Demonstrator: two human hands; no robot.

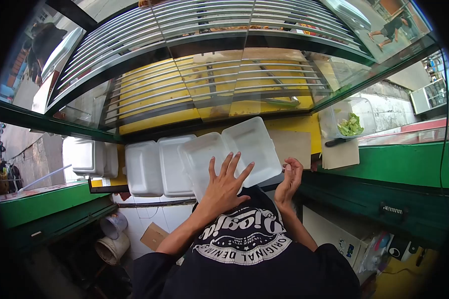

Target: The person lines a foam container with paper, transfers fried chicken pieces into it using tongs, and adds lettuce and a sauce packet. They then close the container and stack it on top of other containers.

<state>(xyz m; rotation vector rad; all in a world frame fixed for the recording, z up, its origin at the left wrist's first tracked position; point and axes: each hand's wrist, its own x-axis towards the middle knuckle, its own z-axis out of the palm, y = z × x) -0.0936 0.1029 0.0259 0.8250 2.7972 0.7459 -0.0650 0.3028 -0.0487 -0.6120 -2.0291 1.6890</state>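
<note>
White foam box (253, 144), centre of frame, lies open on the bench (316, 139), inner faces upward. Left hand (224, 187): grip open, fingers spread flat over the box's near middle, pointing away; nothing clasped. Right hand (288, 185): grip half-curled, just beside the right edge and nearer to it; contact cannot be confirmed. Long axis of the box runs left to right, rising rightward. Second open box (143, 167): left of centre. Lettuce (350, 125): right of frame, farther back.
</note>
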